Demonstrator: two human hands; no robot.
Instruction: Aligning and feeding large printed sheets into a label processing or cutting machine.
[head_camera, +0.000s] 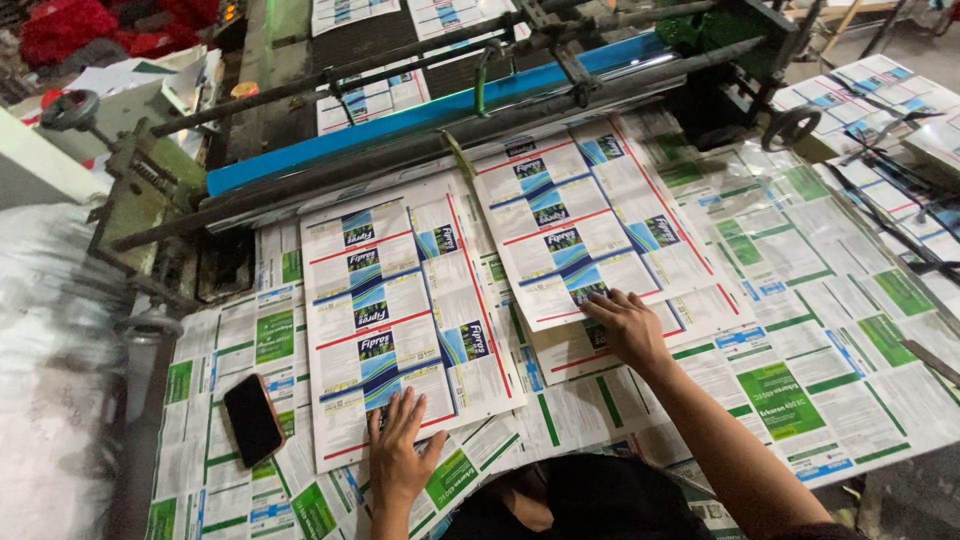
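Note:
Two large printed carton sheets with blue, white and red panels lie on a paper-covered table (800, 330). My left hand (400, 450) rests flat, fingers spread, on the near edge of the left sheet (400, 310). On the near edge of the right sheet (590, 220) lies my right hand (625, 325), palm down, fingers apart. The right sheet lies on top of at least one more sheet like it. Both sheets point toward a machine with long dark rollers (440, 140) and a blue bar (430, 115).
A black phone (252, 420) lies on the table left of my left hand. Green-and-white printed sheets cover the table. More printed sheets (870, 95) are stacked at the far right. A hand wheel (70, 108) and red material (70, 30) sit at the far left.

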